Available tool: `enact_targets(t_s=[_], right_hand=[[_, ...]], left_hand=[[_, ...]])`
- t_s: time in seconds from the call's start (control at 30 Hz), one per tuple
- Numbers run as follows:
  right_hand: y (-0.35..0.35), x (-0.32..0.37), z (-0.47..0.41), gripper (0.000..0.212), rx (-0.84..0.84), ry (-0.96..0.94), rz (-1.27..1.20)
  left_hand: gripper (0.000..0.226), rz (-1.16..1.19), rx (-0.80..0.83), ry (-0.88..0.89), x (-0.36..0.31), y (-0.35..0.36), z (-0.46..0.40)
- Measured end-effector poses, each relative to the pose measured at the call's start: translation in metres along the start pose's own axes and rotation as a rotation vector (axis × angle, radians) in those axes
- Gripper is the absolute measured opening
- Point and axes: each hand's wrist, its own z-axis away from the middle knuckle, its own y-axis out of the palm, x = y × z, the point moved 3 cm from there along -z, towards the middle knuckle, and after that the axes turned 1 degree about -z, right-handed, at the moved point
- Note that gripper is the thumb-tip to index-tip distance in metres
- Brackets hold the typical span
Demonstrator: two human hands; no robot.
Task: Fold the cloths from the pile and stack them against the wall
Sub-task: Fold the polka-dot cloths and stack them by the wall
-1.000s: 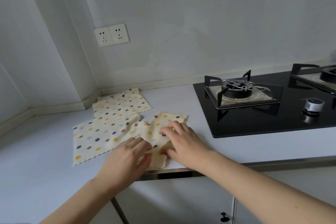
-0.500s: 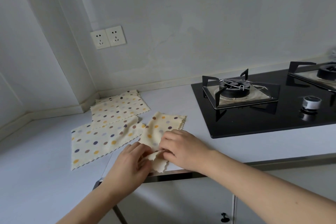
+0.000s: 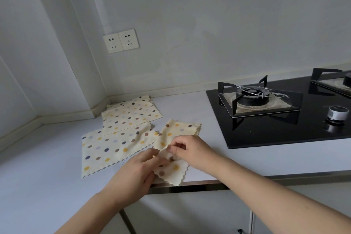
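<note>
A cream cloth with coloured dots (image 3: 176, 131) lies near the counter's front edge, its near part bunched and lifted. My left hand (image 3: 135, 175) pinches that near part from the left. My right hand (image 3: 191, 150) pinches the same raised fold from the right with thumb and forefinger. Left of them a second dotted cloth (image 3: 112, 148) lies flat and spread out. Behind it, in the corner against the wall, rests a folded stack of dotted cloths (image 3: 131, 113).
A black glass gas hob (image 3: 266, 135) with a burner and pan support (image 3: 252, 99) fills the right of the counter, with a white knob (image 3: 339, 113) on it. A double wall socket (image 3: 121, 41) sits above the stack. The counter's front edge (image 3: 199, 183) runs just below my hands.
Both hands went from pressing flat on the cloth to pinching its near part and raising it off the counter. The camera view shifted slightly leftward.
</note>
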Motion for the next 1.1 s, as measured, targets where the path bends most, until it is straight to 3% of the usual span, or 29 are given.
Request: enact_targets(t_s=[0.17, 0.3, 0.4, 0.53, 0.67, 0.9, 1.1], right_hand=[[0.005, -0.002, -0.007, 0.01, -0.035, 0.02, 0.009], [-0.002, -0.005, -0.011, 0.022, -0.126, 0.12, -0.354], [-0.007, -0.006, -0.008, 0.022, -0.125, 0.195, -0.454], [-0.01, -0.004, -0.007, 0.026, -0.161, 0.135, -0.459], [-0.01, -0.007, -0.01, 0.036, -0.201, 0.074, -0.331], [-0.019, 0.002, -0.012, 0.026, -0.221, 0.089, -0.434], [-0.029, 0.012, -0.015, 0.018, -0.175, 0.111, -0.339]], left_hand=[[0.021, 0.07, -0.155, 0.017, 0.001, -0.001, -0.015], [0.048, 0.192, -0.268, -0.19, 0.007, 0.001, -0.024], [0.051, 0.276, -0.23, -0.305, 0.006, 0.002, -0.032], [0.051, 0.351, -0.15, -0.403, 0.01, 0.002, -0.041], [0.053, 0.381, -0.111, -0.388, 0.01, -0.004, -0.048], [0.051, 0.357, -0.103, -0.376, 0.002, -0.016, -0.049], [0.054, 0.341, -0.121, -0.344, -0.001, -0.023, -0.053]])
